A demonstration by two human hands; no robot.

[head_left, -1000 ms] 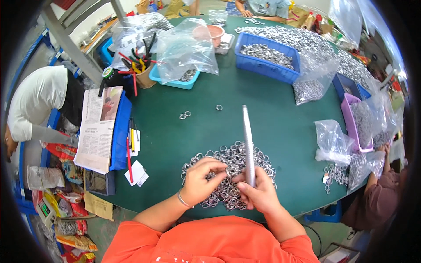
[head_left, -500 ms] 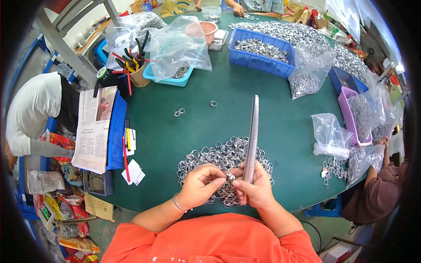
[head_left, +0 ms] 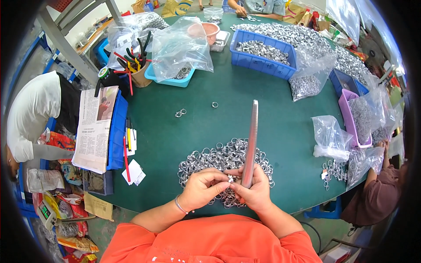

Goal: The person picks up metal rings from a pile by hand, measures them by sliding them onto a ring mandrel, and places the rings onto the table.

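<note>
In my right hand (head_left: pixel 256 189) a tapered metal ring mandrel (head_left: pixel 251 147) stands nearly upright, thin end away from me. My fingers are wrapped round its thick lower part. The thumb and forefinger of my left hand (head_left: pixel 201 189) pinch a small silvery ring (head_left: pixel 230 179), mostly hidden by the fingers. My right thumb and fingertips touch the same ring from the other side. Both hands are just over the near part of a heap of silver rings (head_left: pixel 206 158) on the green table (head_left: pixel 166 140).
Three loose rings (head_left: pixel 180 112) lie beyond the heap. A blue bin of rings (head_left: pixel 263 65) and a bagged light-blue tray (head_left: pixel 175 82) stand farther back. At left, newspaper (head_left: pixel 97 127) rests on a blue bin; pliers stand in a cup (head_left: pixel 141 78). Other people work around the table.
The mandrel has dropped a little and turned in my right hand, its smoother, reddish-reflecting side now showing. My fingertips have closed in around the ring.
</note>
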